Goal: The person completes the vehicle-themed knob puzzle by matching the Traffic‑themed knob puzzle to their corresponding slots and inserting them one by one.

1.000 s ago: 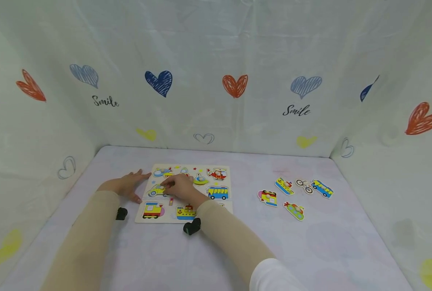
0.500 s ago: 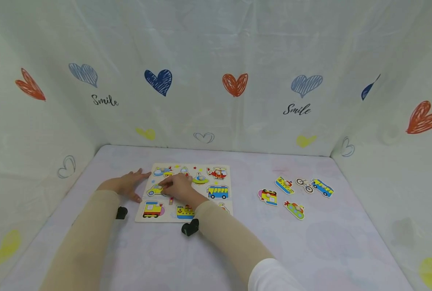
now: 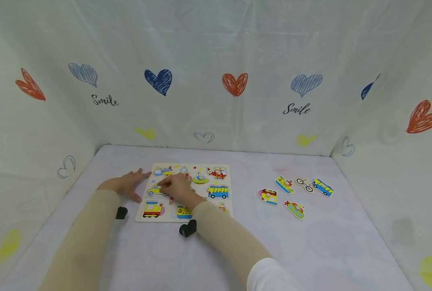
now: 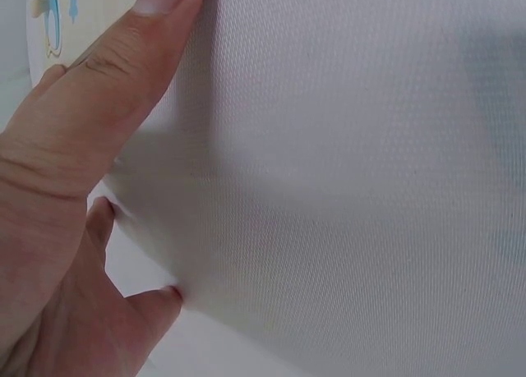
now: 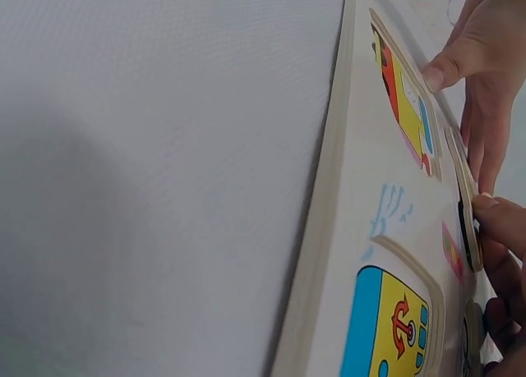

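Note:
A wooden puzzle board (image 3: 168,219) with vehicle pictures lies at the left centre of the table. My left hand (image 3: 128,186) rests at its left edge, fingers spread; its thumb (image 4: 123,73) lies along that edge in the left wrist view. Over the board's left side, my right hand (image 3: 177,189) pinches a yellow car puzzle piece (image 3: 152,191), partly hidden by the fingers. Seen nearly edge-on in the right wrist view, that piece (image 5: 466,200) stands above the board's surface. A helicopter piece (image 3: 217,173) and a flying saucer piece (image 3: 200,178) sit in the board.
Right of the board lie loose puzzle pieces: a train (image 3: 267,197), a ship (image 3: 284,185), a bicycle (image 3: 305,185), a bus (image 3: 322,187) and a green submarine (image 3: 294,209). A white curtain (image 3: 201,48) printed with hearts surrounds the table's back and sides.
My right hand has shifted slightly left with the car piece, still low over the same part of the board. The left hand and the loose pieces have stayed in place.

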